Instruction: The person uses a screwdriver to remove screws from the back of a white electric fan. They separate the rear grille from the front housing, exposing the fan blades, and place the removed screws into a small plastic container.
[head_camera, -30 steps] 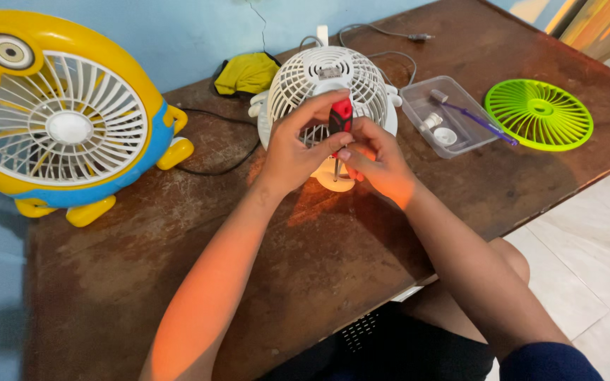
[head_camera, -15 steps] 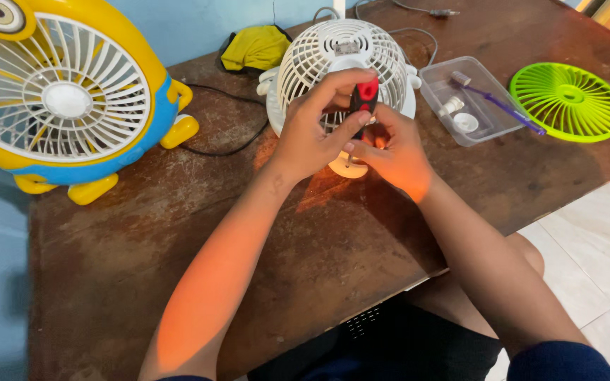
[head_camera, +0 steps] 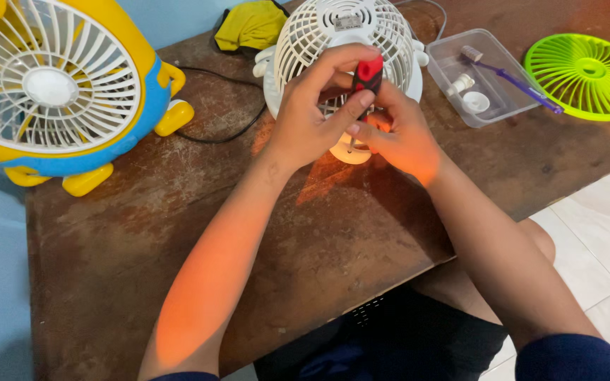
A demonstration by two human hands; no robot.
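Red-handled screwdriver (head_camera: 366, 76) upright at foot of small white fan (head_camera: 344, 42), mid-table, far side. Left hand (head_camera: 312, 116) pinches handle; right hand (head_camera: 397, 134) closed around shaft near tip, hiding fan base. Wooden table (head_camera: 178, 233) beneath. Yellow-blue fan (head_camera: 51, 85) left; yellow cloth (head_camera: 252, 27) behind. Clear tray (head_camera: 485, 77) and green grille (head_camera: 587, 76) right.

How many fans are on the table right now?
2: a yellow and blue fan at the table's left end, and a white fan at the middle, behind both hands. The green grille at right is only a loose part.
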